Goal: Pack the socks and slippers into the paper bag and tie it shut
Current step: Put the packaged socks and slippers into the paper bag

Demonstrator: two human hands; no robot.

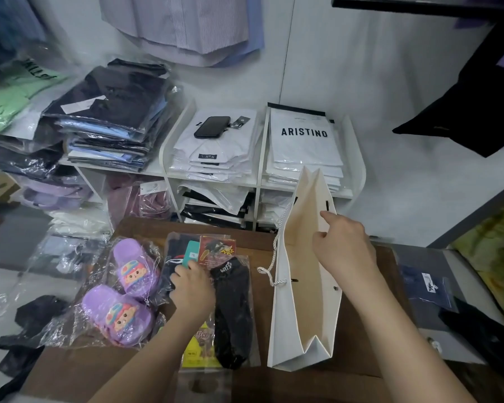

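A white paper bag (285,309) stands open on the brown table (358,344), with a white rope handle (274,257) hanging on its left side. My right hand (344,248) grips the bag's right rim and holds the mouth apart. Left of the bag lie several packets of socks, the nearest holding black socks (233,312). My left hand (191,289) is closed on a dark sock packet (173,257) with a teal tag. Two purple slippers (128,295) with cartoon faces lie in clear plastic at the table's left.
White shelves (259,184) behind the table hold stacked packed shirts, with a black phone (212,127) on one pile. Bagged clothes crowd the left side and the floor. A grey counter (428,286) with dark cloth stands at the right.
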